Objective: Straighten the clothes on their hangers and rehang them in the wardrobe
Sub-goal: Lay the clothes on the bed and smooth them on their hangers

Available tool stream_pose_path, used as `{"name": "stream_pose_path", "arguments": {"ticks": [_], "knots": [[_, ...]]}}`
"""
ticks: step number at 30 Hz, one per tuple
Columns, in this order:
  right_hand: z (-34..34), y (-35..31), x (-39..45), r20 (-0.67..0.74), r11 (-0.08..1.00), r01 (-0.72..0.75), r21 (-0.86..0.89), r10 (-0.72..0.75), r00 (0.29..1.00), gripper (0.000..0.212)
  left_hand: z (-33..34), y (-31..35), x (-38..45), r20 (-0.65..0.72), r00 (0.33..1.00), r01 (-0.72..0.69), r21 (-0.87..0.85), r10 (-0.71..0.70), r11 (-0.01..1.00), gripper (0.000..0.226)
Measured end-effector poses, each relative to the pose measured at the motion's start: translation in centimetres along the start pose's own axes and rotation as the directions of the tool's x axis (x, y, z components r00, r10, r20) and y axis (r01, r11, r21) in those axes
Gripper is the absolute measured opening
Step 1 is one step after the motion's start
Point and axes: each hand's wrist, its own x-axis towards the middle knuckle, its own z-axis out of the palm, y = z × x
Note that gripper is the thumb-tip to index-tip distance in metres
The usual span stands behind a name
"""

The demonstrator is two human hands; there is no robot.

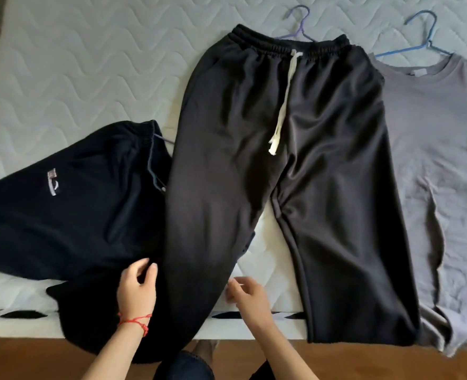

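While three garments lie spread flat on the mattress point(76, 50), likely so each can be smoothed before it goes back in the wardrobe, the dark navy trousers point(70, 215) sit farthest left, bunched and slanted, with their left side cut off by the frame and no hanger visible for certain beyond a thin sliver near the waistband. Just right of them, the left hand point(137, 287) rests at the seam where the navy trousers meet the black trousers point(281, 160), fingers loosely curled; whether it pinches cloth I cannot tell. Across that trouser leg, the right hand point(247, 294) hovers at its inner edge, fingers half open and blurred, holding nothing I can make out. Both hands flank the same leg, probably to pull it straight. Up at the waistband, the purple hanger point(299, 21) pokes out, its bar hidden under the cloth. Farthest right, the grey T-shirt point(432, 133) lies on a blue hanger point(424, 31), cropped by the frame. No wardrobe is in sight
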Motion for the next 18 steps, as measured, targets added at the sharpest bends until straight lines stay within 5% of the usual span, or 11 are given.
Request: {"name": "stream_pose_path", "arguments": {"ticks": [4, 7, 10, 14, 18], "knots": [[3.8, -0.8, -1.9, -0.018, 0.938, -0.013, 0.346, 0.02, 1.0, 0.042, -1.3, -0.8, 1.0, 0.166, 0.977, -0.141, 0.038, 0.133, 0.989, 0.021], [6.2, -0.3, -3.0, -0.138, 0.943, 0.082, 0.324, -0.039, 0.99, 0.019, -1.9, -0.9, 2.4, 0.223, 0.945, -0.271, 0.134, 0.238, 0.953, 0.027], [7.6, -0.2, -3.3, -0.22, 0.96, 0.037, 0.278, 0.026, 0.975, 0.022, -2.6, -1.1, 3.9, 0.171, 0.919, -0.395, 0.385, 0.356, 0.834, 0.045], [7.7, -0.1, -2.8, -0.194, 0.956, 0.008, 0.293, 0.051, 0.98, 0.011, -2.7, -1.9, 4.7, 0.336, 0.83, -0.558, 0.478, 0.446, 0.679, 0.026], [7.2, 1.2, -2.1, -0.22, 0.953, 0.006, 0.302, 0.063, 0.973, 0.033, -3.1, -3.5, 4.6, 0.375, 0.767, -0.641, 0.479, 0.521, 0.6, 0.025]]}}
